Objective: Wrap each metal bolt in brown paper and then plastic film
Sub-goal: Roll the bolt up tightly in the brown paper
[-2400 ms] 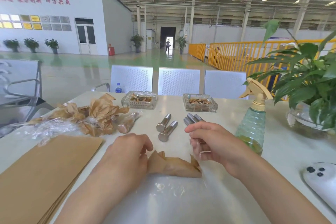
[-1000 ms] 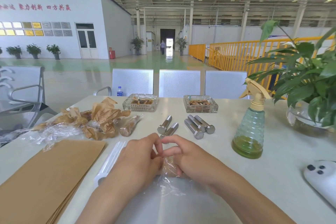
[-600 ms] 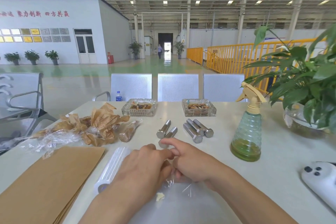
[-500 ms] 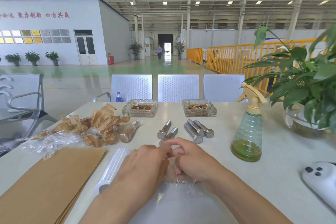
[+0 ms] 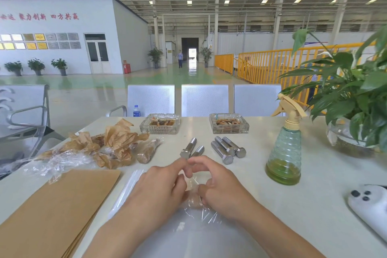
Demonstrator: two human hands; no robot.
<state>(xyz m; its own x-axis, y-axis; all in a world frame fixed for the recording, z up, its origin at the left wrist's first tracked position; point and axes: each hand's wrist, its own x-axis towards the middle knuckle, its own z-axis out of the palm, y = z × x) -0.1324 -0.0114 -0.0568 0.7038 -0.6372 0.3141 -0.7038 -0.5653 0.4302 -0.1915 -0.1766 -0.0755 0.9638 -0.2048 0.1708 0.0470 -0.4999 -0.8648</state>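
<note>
Since half a second before, the clear film (image 5: 201, 213) had been drawn further over the paper-wrapped bolt (image 5: 193, 199), and the fingertips of both hands had closed together above it. The left hand (image 5: 161, 190) and right hand (image 5: 219, 186) sat at lower centre of the frame, each curled around the bundle and pinching film. Only a sliver of brown showed between the palms, so its long axis could not be told.

Left of the hands lay the film roll (image 5: 127, 190), running toward the upper right, and beside it the stack of brown paper sheets (image 5: 56, 213).

Farther up, the bare bolts (image 5: 227, 150) lay flat at mid-frame, heads toward the viewer and shanks pointing away. A finished wrapped bolt (image 5: 148, 150) lay left of them beside the crumpled paper pile (image 5: 109, 144). The spray bottle (image 5: 284, 153) stood at right.
</note>
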